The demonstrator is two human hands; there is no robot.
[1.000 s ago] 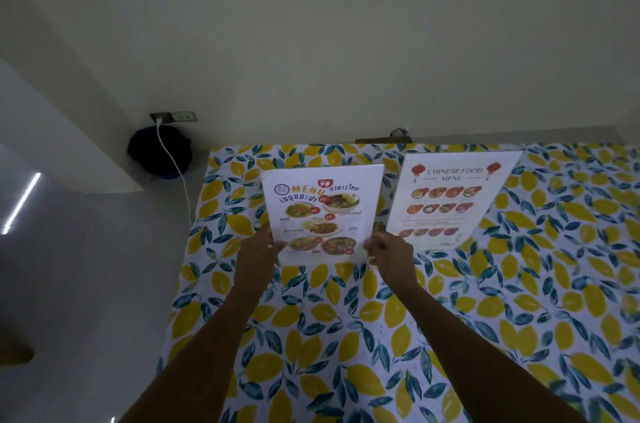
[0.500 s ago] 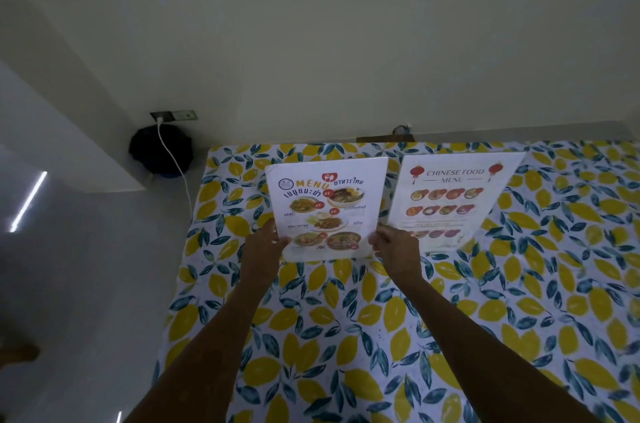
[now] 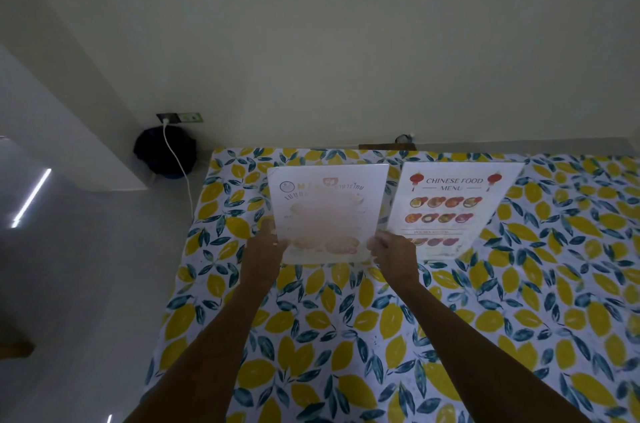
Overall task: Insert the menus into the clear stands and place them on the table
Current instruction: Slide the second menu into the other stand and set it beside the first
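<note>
A clear stand with the Thai menu (image 3: 329,211) inside stands at the far left of the table (image 3: 381,336), which wears a lemon-print cloth. Glare washes out most of this menu's print. My left hand (image 3: 266,242) grips its lower left edge and my right hand (image 3: 391,247) grips its lower right edge. Whether its base touches the cloth I cannot tell. Just to the right stands a second clear stand with the Chinese food menu (image 3: 450,211), leaning back, free of both hands.
The table's far edge meets a pale wall. Left of the table, on the floor, a dark round object (image 3: 164,156) sits below a wall socket (image 3: 178,117) with a white cable (image 3: 180,166). A small brown object (image 3: 388,146) lies at the table's far edge.
The Thai menu stand has tilted slightly, so glare now hides most of its print. Both hands keep their grip at its lower corners; the view has shifted a little.
</note>
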